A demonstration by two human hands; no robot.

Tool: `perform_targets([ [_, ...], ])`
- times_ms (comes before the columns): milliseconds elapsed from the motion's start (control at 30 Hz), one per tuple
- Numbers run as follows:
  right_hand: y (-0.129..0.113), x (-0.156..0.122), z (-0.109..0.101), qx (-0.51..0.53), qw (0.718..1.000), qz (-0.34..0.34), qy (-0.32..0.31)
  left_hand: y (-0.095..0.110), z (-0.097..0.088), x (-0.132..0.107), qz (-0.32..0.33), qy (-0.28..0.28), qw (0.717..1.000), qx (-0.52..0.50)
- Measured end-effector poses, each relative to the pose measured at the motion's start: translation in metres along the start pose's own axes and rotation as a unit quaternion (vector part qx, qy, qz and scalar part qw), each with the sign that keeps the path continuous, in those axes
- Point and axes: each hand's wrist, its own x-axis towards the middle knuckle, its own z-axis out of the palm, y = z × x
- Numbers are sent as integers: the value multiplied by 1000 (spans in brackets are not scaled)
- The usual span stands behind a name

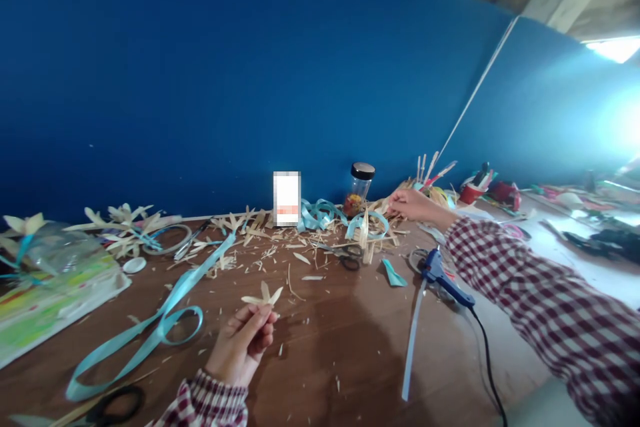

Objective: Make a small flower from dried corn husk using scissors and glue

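My left hand is closed in a pinch on a pale flower of dried, straw-like petals, held above the brown table. Farther off at the back right, my right hand stretches to a heap of dry strips and shavings. Its fingers are pressed together at the heap's edge; what they hold, if anything, is too small to make out. Just left of it stands a clear jar with a black lid. Light-blue ribbon curls in front of the jar, and scissors lie among the shavings.
A blue glue gun with a clear glue stick and black cord lies below my right forearm. Long blue ribbon loops across the left side. More scissors lie at the front left. Finished pale flowers sit along the blue wall.
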Motion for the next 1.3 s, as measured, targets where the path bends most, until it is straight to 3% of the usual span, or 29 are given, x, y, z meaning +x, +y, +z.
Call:
perform_targets([
  [67, -9, -3, 3, 22, 1000, 3, 14, 0, 0, 0, 2, -2, 1000, -3],
  [167, -44, -11, 21, 50, 998, -42, 7, 0, 0, 0, 2, -9, 1000, -7],
  [333, -129, -30, 78, 68, 982, -171, -39, 2, 0, 0, -7, -26, 1000, 0],
  [467, -173, -41, 116, 63, 975, -206, -49, 2, 1, -3, 0, -39, 999, 30],
  [600, -183, -44, 129, 61, 975, -212, -40, -1, 2, -4, 11, -30, 998, 49],
  [800, -182, -56, 126, 126, 976, -175, 20, -1, 4, -2, 13, -7, 999, 30],
  [867, -188, -65, 128, 227, 961, -155, 12, -1, 3, -2, 13, -11, 999, 29],
  [1000, -205, -80, 137, 399, 906, -133, -51, -5, 1, -3, 34, -43, 998, 39],
  [1200, -208, -76, 154, 501, 860, -76, -61, -6, 1, -5, 35, -50, 996, 58],
  [1300, -204, -73, 160, 518, 851, -61, -56, -6, 2, -6, 37, -41, 996, 72],
])
